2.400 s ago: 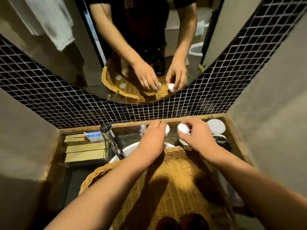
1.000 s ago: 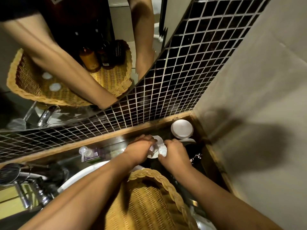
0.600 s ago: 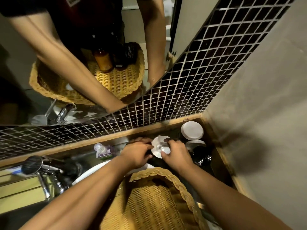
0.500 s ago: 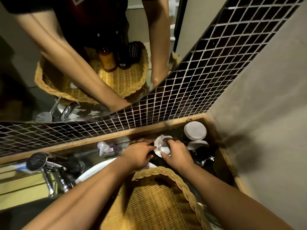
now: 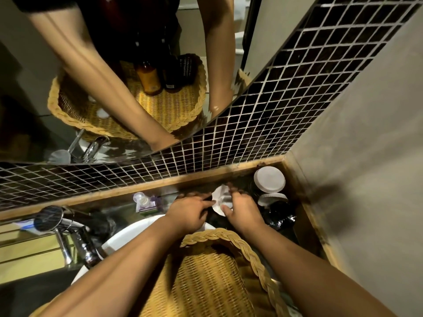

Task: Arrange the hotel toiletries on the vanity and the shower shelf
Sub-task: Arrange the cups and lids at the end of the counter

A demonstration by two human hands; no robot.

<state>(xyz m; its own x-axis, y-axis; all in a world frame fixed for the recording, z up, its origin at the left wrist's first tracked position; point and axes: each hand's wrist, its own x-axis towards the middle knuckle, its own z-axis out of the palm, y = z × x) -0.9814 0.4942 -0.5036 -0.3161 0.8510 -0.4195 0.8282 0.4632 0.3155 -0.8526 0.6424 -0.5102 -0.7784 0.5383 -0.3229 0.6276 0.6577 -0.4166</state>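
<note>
A: Holding what, both hands?
B: Small white toiletry piece (image 5: pixel 220 197), looks like a cap or a wrapped item, too blurred to name. Sits low on the bench (image 5: pixel 119 212) at the back, close to the wooden ledge (image 5: pixel 146 187) under the dark mosaic tiles (image 5: pixel 263 133).
A: Axis, heading?
B: Can't tell. Crumpled white shape, no clear long side.
A: Grip state?
B: Left hand (image 5: pixel 190 210) palm down, fingers stretched forward, tips touching the piece's left edge. Right hand (image 5: pixel 242 210) palm down, thumb and forefinger pinched together on the piece's right side. Both forearms reach in over the wicker basket (image 5: pixel 240 245), which sits on the white basin (image 5: pixel 128 236).
A: Room around the grip?
B: Tight. Just right of the grip: a jar with a white lid (image 5: pixel 269 182), a second white-rimmed one (image 5: pixel 272 197) nearer, dark glossy object (image 5: pixel 278 213) below that, then the grey side wall (image 5: pixel 366 156). Left of the grip: a small clear-capped bottle (image 5: pixel 144 202), well apart. Further left, a chrome tap (image 5: pixel 68 234). Ledge directly beyond the grip, basket rim directly behind the wrists. The mirror (image 5: pixel 34 88) is above the tiles.
</note>
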